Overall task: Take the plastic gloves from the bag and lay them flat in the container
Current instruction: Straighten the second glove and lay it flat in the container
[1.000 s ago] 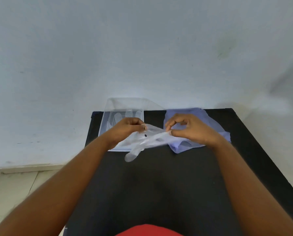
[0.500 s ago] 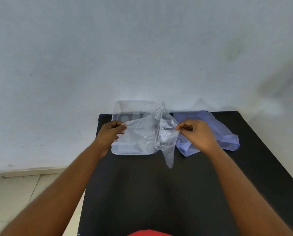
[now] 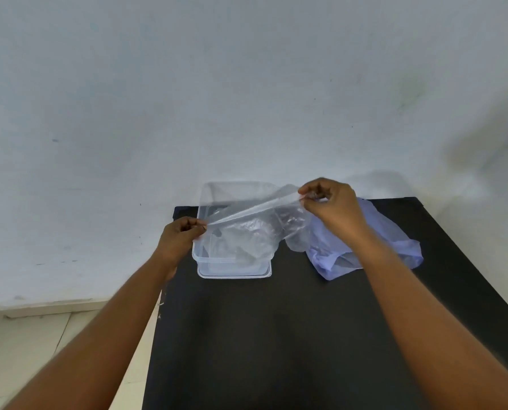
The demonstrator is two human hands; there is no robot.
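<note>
A thin clear plastic glove (image 3: 255, 229) is stretched in the air above the clear rectangular container (image 3: 232, 272) at the far left of the black table. My left hand (image 3: 181, 235) pinches the glove's near-left edge beside the container's left wall. My right hand (image 3: 332, 207) pinches the far-right edge, higher up and just past the container's right side. The glove sags down between them into the container. A pale blue plastic bag (image 3: 394, 247) lies crumpled on the table to the right, partly behind my right forearm. What lies in the container under the glove is blurred.
The black table (image 3: 276, 335) stands against a white wall (image 3: 246, 84). Its left edge runs just beside the container, with a tiled floor (image 3: 39, 350) below. The table's right edge slants away at the far right.
Both hands pulled apart and spread the glove wide. My right hand rose and moved back toward the wall; the glove now hangs over the container instead of in front of it.
</note>
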